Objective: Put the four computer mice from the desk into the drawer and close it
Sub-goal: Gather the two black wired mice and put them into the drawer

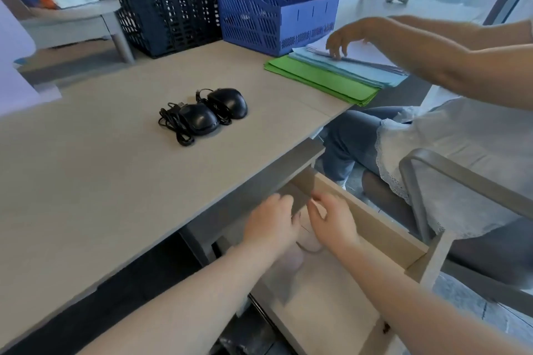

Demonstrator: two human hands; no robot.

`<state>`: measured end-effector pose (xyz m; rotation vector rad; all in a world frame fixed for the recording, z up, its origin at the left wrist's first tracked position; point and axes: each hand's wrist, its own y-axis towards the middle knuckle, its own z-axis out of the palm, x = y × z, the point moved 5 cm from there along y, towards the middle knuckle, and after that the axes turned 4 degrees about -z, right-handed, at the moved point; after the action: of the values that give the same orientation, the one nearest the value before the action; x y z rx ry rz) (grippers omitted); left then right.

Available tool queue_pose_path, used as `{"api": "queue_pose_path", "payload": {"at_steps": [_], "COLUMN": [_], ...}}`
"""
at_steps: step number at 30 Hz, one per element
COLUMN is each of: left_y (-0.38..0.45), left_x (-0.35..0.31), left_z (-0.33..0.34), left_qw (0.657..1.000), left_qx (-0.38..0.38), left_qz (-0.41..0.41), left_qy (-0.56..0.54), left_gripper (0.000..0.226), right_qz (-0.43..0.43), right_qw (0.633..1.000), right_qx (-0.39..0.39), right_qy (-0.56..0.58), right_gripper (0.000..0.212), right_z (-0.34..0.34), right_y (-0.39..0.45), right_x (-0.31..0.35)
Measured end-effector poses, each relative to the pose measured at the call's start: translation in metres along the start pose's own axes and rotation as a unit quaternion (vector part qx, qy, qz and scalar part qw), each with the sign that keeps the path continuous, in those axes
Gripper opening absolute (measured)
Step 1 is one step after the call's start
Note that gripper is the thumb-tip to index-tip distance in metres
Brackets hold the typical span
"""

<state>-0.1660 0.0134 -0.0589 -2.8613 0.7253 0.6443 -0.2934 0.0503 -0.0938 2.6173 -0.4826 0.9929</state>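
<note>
Two black corded mice (199,119) (229,102) lie side by side in the middle of the beige desk (86,176), their cables bundled beside them. The drawer (372,225) under the desk's front edge is pulled out. Both my hands are inside its back part. My left hand (271,222) is bent downward with its fingertips hidden under the desk edge. My right hand (331,219) has its fingers spread. Between and below them lies a pale rounded object (311,242) with a thin dark loop, blurred; it may be a white mouse.
A black mesh file rack (161,0) and a blue one (274,3) stand at the back of the desk. Green and blue folders (326,78) lie at the right corner, with another person's hand (343,37) on them. That person sits right of the drawer on a chair (432,170).
</note>
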Motion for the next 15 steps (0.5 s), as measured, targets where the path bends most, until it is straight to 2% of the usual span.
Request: {"api": "queue_pose_path", "payload": {"at_steps": [4,6,8,10,12,15], "left_y": [0.003,0.007,0.017,0.033,0.050,0.065], "left_x": [-0.006,0.004,0.024,0.057,0.092,0.123], "left_z": [-0.080,-0.114,-0.138,-0.149,-0.150,-0.149], "left_qw": [0.987,0.975,0.967,0.970,0.976,0.979], "left_qx": [-0.137,-0.211,-0.252,-0.238,-0.191,-0.158], "left_qz": [0.049,0.055,0.032,-0.027,-0.086,-0.120], "left_qy": [-0.067,-0.050,-0.008,0.036,0.062,0.050], "left_gripper": [0.021,0.026,0.039,0.058,0.077,0.094], "right_qz": [-0.062,-0.096,-0.108,-0.104,-0.100,-0.101], "right_qw": [0.992,0.986,0.988,0.993,0.994,0.994], "right_qx": [-0.082,-0.106,-0.088,-0.047,-0.009,0.028], "right_qy": [0.073,0.083,0.063,0.038,0.031,0.005], "right_gripper": [0.025,0.027,0.034,0.042,0.050,0.059], "right_z": [-0.035,-0.042,-0.038,-0.026,-0.012,0.007], "right_y": [0.020,0.033,0.050,0.069,0.087,0.111], "right_x": [0.065,0.094,0.118,0.136,0.149,0.162]}}
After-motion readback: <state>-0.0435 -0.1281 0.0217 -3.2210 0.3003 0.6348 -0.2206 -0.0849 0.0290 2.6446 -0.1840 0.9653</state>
